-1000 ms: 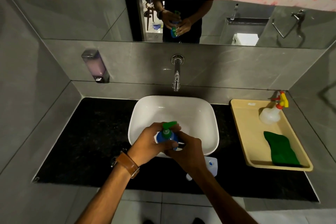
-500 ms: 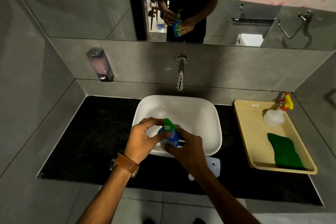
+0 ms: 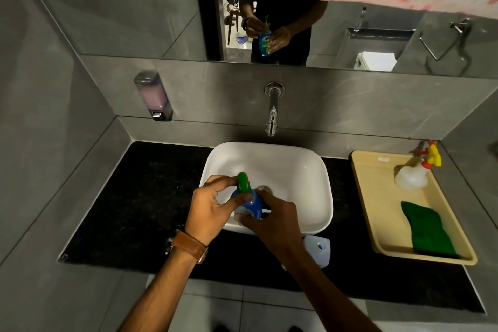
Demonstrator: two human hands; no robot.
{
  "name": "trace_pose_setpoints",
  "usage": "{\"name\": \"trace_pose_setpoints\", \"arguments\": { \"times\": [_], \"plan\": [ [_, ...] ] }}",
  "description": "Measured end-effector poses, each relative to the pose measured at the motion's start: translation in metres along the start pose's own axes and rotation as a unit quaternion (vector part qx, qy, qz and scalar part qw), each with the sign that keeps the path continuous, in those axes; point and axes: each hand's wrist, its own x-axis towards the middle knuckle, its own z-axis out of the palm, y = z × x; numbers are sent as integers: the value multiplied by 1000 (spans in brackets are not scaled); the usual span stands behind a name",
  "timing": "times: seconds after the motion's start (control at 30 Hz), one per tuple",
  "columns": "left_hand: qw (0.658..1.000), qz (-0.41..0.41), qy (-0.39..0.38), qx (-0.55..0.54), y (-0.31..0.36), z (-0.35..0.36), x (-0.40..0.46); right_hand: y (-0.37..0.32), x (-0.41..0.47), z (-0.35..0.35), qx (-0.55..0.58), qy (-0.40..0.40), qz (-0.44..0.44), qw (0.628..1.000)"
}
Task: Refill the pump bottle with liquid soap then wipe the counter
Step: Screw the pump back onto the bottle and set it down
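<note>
Fingers [image 3: 237, 198] of left hand [image 3: 213, 210] apparently pinch green pump [image 3: 243, 183]; right hand [image 3: 275, 219] wraps bottle [image 3: 254, 203].

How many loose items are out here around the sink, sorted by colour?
Blue bottle with green pump: 1
Translucent white containers, a jug and a spray bottle: 2
Green cloth: 1
Beige plastic tray: 1
Total: 5
</note>
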Motion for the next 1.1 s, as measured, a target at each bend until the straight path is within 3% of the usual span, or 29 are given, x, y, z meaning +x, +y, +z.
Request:
{"name": "trace_pose_setpoints", "arguments": {
  "times": [0.5,0.8,1.1],
  "plan": [
    [998,-3,-56,-31,-5,-41,-1,-12,15,22,51,-89,-30,994],
    [989,-11,92,-114,-6,-45,-22,-24,14,39,-20,4,-86,996],
    [989,15,114,-89,6,-40,-23,-18,10,40,-20,-7,-78,997]
  ]
}}
